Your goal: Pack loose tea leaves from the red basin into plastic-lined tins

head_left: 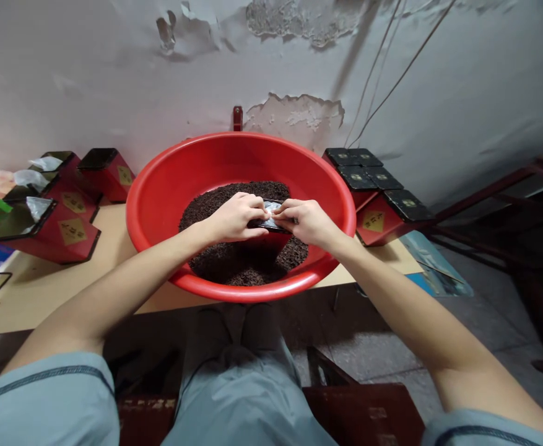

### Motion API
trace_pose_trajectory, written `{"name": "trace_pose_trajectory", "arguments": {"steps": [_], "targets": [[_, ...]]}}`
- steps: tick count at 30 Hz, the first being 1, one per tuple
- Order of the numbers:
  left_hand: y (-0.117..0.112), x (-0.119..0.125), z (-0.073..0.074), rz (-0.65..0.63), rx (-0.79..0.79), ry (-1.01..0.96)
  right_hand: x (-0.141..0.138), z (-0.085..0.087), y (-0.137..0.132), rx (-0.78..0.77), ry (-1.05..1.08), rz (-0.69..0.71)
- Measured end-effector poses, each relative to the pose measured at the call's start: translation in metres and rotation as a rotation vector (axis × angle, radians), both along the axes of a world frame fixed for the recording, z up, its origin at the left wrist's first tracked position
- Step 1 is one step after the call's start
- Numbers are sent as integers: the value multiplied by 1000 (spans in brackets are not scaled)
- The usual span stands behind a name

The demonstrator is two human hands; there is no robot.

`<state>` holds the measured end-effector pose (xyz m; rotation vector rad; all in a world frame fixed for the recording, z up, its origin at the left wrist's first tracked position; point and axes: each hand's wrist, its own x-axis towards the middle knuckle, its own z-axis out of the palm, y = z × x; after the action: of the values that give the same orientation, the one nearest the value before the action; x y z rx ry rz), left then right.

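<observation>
A large red plastic basin [153, 186] holds a heap of dark loose tea leaves [215, 201]. Over the heap sits a red tin [259, 241] with a black rim, its lower part in shadow. A clear plastic bag [270, 207] shows in the tin's mouth. From the left, my left hand [238, 217] has its fingers closed on the bag, with the thumb along the tin's near rim. My right hand [309, 222] pinches the bag from the right, its fingertips close to the left ones. What lies inside the bag is hidden.
On the left of the table [117, 279], open red tins [71, 232] stand with plastic bags poking out. Several lidded tins [376, 176] are grouped at right. A peeling wall [294, 118] rises behind the basin. Below are a wooden stool [364, 409] and dark furniture [526, 248].
</observation>
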<state>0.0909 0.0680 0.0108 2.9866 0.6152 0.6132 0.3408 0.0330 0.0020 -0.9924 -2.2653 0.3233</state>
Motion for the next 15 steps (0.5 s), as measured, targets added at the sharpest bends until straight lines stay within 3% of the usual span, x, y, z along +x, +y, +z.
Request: {"name": "trace_pose_trajectory", "arguments": {"steps": [6,10,13,15], "targets": [[8,-2,-3,-26,-41,-30,2,17,12,-49,-175,-9],[10,-2,-5,-58,-114,-33,17,37,40,-273,-131,87],[9,-1,-5,-37,-137,-36,18,45,72,-324,-47,-128],[8,-1,-4,-24,-136,-38,11,38,88,-300,-107,-304]]}}
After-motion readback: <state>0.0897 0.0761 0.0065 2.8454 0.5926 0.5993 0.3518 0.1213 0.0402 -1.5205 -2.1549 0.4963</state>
